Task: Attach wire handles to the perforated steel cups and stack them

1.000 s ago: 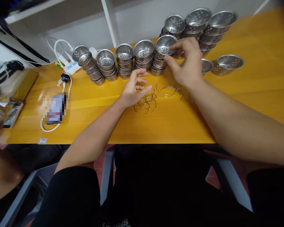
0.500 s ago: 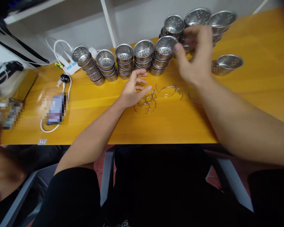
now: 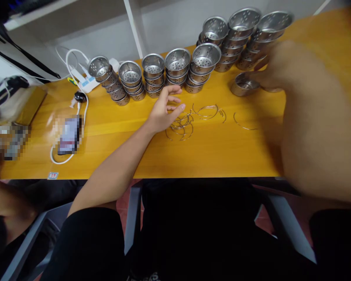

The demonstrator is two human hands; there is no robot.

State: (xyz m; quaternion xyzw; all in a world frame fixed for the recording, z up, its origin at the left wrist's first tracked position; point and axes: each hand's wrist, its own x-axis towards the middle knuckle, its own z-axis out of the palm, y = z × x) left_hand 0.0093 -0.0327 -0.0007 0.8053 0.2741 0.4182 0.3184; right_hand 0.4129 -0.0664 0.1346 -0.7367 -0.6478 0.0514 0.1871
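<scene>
Your right hand [image 3: 283, 64] is blurred, so you can't tell what its fingers touch; it hides most of a loose cup [image 3: 272, 90]. Your right forearm [image 3: 318, 148] leaves by the right edge. At left, a phone [image 3: 69, 136] is pixelated and a co-worker's arm [image 3: 10, 207] cut off.

A small blue-bordered sticker [image 3: 53, 176] at the front edge of the wooden table [image 3: 210, 160] bears red figures: the first reads 3, the second is too blurred to be sure of, perhaps a 9. White lettering [image 3: 153, 276] on the person's black clothing [image 3: 199, 238] is cut off by the lower border, and the phone [image 3: 68, 136] screen is pixelated, so neither can be read.
</scene>
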